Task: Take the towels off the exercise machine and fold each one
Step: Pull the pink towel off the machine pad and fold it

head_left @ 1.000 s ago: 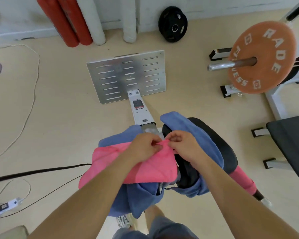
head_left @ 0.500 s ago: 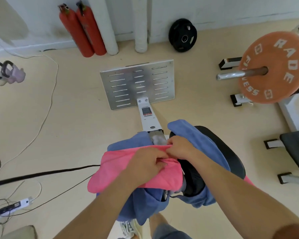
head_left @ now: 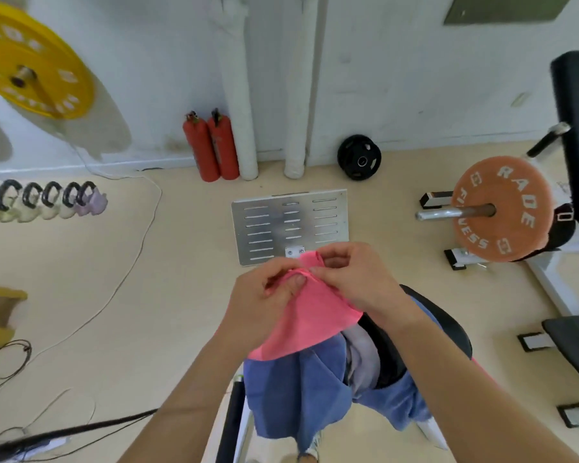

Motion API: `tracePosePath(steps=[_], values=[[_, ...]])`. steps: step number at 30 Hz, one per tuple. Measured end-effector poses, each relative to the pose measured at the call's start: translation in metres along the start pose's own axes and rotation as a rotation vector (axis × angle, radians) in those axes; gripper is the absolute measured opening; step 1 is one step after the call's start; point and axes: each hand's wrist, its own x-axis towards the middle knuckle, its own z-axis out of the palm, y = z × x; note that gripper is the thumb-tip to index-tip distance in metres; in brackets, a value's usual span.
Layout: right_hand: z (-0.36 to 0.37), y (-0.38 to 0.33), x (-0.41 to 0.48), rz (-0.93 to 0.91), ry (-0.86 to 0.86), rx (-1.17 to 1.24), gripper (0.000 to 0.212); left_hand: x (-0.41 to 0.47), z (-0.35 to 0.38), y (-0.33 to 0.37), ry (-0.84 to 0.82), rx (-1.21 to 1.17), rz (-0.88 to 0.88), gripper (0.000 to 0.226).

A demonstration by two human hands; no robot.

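Pinching fingers (head_left: 296,281) of left hand (head_left: 261,305) and right hand (head_left: 358,279) hold pink towel (head_left: 311,315); orange plate (head_left: 505,208) reads "RADE".

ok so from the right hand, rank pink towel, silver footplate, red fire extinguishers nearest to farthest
1. pink towel, pinched in the right hand
2. silver footplate, on the floor just ahead
3. red fire extinguishers, against the far wall

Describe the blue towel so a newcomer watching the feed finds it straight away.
Start at the silver slotted footplate on the floor, then look down to the machine's black padded seat. The blue towel drapes over that seat, below the pink towel pinched by the left hand and right hand. It is the only blue cloth there.
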Motion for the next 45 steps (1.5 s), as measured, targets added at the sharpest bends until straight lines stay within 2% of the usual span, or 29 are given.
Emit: tracePosePath(steps=[8,11,15,20,24,29,33,35,38,42,45], values=[[0.034,-0.112,-0.07,-0.386,-0.007,-0.17,0.022,-0.049,-0.071,0.082,0.199,0.002,0.316,0.018],[0.043,-0.133,-0.092,-0.451,0.061,-0.174,0.013,-0.067,-0.087,0.101,0.253,0.003,0.342,0.02],[0.052,-0.147,-0.117,-0.534,0.044,-0.197,0.024,-0.088,-0.103,0.114,0.238,0.013,0.426,0.012],[0.055,-0.157,-0.139,-0.597,-0.069,-0.278,0.016,-0.106,-0.119,0.128,0.082,-0.083,0.394,0.013],[0.049,-0.162,-0.154,-0.622,-0.148,-0.363,0.023,-0.114,-0.125,0.136,0.11,-0.225,0.367,0.019],[0.026,-0.16,-0.169,-0.532,-0.295,-0.51,0.011,-0.12,-0.128,0.143,0.166,-0.296,0.352,0.016],[0.008,-0.159,-0.174,-0.565,-0.223,-0.84,0.011,-0.123,-0.132,0.146,0.229,-0.302,0.318,0.016],[0.001,-0.158,-0.174,-0.585,-0.18,-0.857,0.012,-0.121,-0.135,0.144,0.292,-0.324,0.287,0.016],[-0.006,-0.16,-0.173,-0.639,-0.06,-0.785,0.008,-0.116,-0.136,0.14,0.318,-0.323,0.263,0.03],[-0.004,-0.159,-0.17,-0.767,0.099,-1.052,0.023,-0.11,-0.136,0.135,0.169,-0.156,0.24,0.043],[-0.004,-0.154,-0.167,-0.903,0.133,-1.068,0.026,-0.109,-0.14,0.135,0.104,-0.018,0.198,0.031]])
